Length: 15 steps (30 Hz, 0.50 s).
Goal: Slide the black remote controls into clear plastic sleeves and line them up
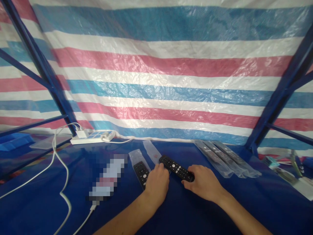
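Observation:
My right hand [204,182] grips the near end of a black remote control [174,165], thumb on one side and fingers on the other. The remote slants away to the left, its far end lying over a clear plastic sleeve [152,151]. My left hand [157,182] is closed at the near end of that sleeve, with its fingertips partly hidden. Left of this hand, a second black remote control [141,173] lies against another plastic sleeve [136,155], partly covered by the hand.
Several remotes in plastic sleeves [220,158] lie side by side at the right. A blurred-out device [107,179] with a white cable [83,222] lies at left. Behind it is a power strip [93,137]. Blue frame posts [276,94] and a striped sheet [166,91] bound the blue table [186,212].

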Available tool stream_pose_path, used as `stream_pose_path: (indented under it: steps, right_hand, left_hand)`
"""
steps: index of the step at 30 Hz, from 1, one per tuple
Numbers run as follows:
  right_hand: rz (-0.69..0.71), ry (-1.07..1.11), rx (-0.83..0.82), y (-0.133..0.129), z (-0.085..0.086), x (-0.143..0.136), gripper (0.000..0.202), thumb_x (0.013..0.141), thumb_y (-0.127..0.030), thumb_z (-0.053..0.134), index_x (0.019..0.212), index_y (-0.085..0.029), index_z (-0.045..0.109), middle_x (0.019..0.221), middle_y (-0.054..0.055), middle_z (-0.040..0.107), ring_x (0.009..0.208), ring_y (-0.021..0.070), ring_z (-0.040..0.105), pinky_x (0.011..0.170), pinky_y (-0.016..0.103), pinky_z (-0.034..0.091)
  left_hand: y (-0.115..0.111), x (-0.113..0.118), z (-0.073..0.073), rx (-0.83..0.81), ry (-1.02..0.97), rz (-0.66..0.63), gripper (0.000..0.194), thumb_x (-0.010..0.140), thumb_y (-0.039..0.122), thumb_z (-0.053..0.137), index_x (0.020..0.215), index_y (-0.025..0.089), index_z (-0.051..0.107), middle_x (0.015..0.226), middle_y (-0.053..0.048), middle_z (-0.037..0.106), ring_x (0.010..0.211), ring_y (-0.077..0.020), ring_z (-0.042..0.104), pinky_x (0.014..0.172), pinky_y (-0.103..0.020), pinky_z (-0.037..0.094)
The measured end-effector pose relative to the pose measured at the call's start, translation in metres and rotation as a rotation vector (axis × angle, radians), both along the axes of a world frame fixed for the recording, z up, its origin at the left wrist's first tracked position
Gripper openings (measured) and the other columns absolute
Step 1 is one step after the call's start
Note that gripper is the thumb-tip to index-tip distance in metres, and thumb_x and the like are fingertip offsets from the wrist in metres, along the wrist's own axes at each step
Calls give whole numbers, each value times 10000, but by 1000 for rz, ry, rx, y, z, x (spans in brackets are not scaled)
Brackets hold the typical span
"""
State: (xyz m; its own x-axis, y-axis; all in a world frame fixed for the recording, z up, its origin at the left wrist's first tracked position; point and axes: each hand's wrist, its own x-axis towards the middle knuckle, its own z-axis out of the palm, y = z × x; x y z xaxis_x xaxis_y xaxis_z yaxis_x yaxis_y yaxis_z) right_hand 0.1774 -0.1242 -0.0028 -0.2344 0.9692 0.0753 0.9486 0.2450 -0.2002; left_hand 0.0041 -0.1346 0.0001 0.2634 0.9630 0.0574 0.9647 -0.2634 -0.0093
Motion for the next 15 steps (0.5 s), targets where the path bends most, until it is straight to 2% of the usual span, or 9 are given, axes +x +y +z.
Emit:
stream_pose_path:
  steps: [9, 15]
  right_hand:
    - [15, -38, -51, -3, 2, -2, 222, 722, -416, 596, 731, -204, 663, 794, 49, 710, 758, 218, 665, 603, 259, 366]
    - [7, -32, -54, -5, 2, -1, 237, 725, -421, 589, 750, -200, 670, 804, 61, 709, 768, 227, 665, 618, 269, 375]
  left_hand:
    - [4, -5, 0, 5, 58, -19, 288, 841, 45, 429, 929, 118, 693, 1019, -147, 635, 995, -267, 599, 780, -375, 536]
    - [7, -4, 2, 8, 31, 0, 296, 903, 142, 394, 948, 127, 686, 1024, -126, 634, 1008, -250, 590, 799, -358, 524]
